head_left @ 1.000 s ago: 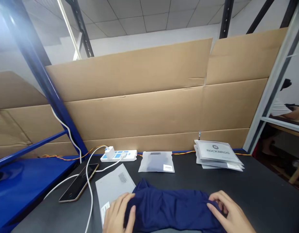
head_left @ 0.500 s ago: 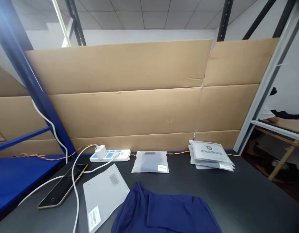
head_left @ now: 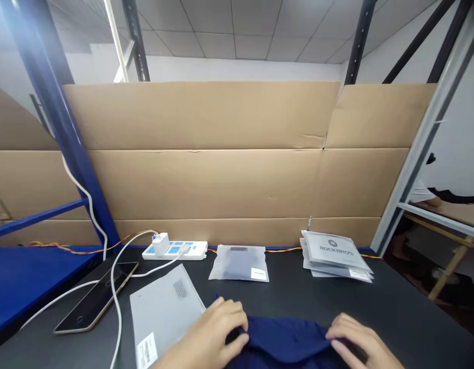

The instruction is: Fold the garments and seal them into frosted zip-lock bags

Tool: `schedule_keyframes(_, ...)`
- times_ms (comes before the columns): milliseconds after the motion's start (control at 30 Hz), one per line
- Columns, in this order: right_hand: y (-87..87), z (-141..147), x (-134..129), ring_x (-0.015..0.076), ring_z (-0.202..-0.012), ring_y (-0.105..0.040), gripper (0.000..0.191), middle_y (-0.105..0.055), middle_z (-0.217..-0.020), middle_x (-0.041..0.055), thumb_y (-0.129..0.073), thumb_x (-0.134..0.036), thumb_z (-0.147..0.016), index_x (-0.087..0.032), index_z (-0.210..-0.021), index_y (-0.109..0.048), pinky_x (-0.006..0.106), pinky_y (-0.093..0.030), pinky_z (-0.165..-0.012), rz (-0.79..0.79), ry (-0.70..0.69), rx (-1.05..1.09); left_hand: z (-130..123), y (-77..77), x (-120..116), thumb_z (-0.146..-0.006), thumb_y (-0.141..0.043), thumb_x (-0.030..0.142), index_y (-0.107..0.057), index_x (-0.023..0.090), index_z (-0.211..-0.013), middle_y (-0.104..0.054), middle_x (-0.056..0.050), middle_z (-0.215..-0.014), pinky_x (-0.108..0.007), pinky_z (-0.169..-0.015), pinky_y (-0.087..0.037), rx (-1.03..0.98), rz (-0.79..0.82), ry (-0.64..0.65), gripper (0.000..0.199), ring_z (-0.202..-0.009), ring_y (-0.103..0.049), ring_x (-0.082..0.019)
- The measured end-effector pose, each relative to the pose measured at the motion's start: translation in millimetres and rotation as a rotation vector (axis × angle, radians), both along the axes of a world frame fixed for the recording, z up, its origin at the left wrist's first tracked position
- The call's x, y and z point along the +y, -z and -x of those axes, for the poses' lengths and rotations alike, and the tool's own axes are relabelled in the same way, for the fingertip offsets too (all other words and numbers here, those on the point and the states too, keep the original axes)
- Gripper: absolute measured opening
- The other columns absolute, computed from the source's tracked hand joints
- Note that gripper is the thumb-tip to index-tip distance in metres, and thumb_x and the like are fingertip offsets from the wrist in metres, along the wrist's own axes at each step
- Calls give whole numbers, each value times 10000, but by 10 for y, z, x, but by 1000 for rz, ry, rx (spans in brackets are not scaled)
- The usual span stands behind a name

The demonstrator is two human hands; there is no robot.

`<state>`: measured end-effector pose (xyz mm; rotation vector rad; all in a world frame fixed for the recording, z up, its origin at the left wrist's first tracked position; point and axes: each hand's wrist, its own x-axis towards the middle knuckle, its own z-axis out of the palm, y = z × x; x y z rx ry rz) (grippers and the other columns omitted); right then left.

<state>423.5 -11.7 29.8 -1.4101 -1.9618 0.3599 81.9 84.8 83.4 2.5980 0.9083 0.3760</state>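
Dark blue folded fabric (head_left: 283,338) lies on the black tabletop at the bottom centre, its lower part cut off by the frame edge. My left hand (head_left: 217,333) grips the cloth's left side between thumb and curled fingers. At its right corner, my right hand (head_left: 362,341) pinches the same fabric between thumb and fingers. The upper layer between the hands sags, with a dark fold under it. Just left of my left hand is a flat grey-white plastic bag (head_left: 165,307) with a barcode label, partly covered by that hand.
A phone (head_left: 96,297) and white cables lie at the left, near a white power strip (head_left: 175,250). A frosted packet (head_left: 240,263) sits at the back centre. Stacked ROCKBROS packets (head_left: 334,253) lie back right. Cardboard (head_left: 221,184) walls off the rear.
Both my hands have come into view from below and taken hold of the blue fabric, whose upper edge is now lower and bunched. The view has tilted slightly upward.
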Motion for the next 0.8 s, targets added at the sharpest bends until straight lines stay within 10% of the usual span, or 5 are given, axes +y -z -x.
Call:
schedule_keyframes(167, -171, -51, 750, 212, -801, -644, 255, -700, -904, 45, -470, -419, -960, -243, -987, -653, 325, -520, -739, 91, 48, 41, -61, 76, 746, -923, -522, 368, -645, 220, -858, -629, -3, -866, -261, -680, -411, -189, 232, -65, 203, -749, -556, -170)
schedule_keyframes(300, 37, -56, 1201, 178, -706, -585, 268, -632, -818, 24, -466, -417, -943, -217, -917, -643, 303, -476, -673, 101, 20, 2, 30, 307, 1056, -932, -497, 414, -651, 190, -869, -639, -11, -842, -253, -659, -407, -231, 288, -100, 278, -729, -546, -164)
schedule_keyframes(800, 191, -158, 1100, 157, -661, -520, 400, -630, -829, 12, -431, -524, -960, -220, -867, -673, 278, -422, -627, 136, 48, 72, 165, 527, 1120, -935, -501, 461, -659, 180, -852, -659, -5, -784, -250, -652, -405, -302, 358, -155, 333, -711, -557, -159)
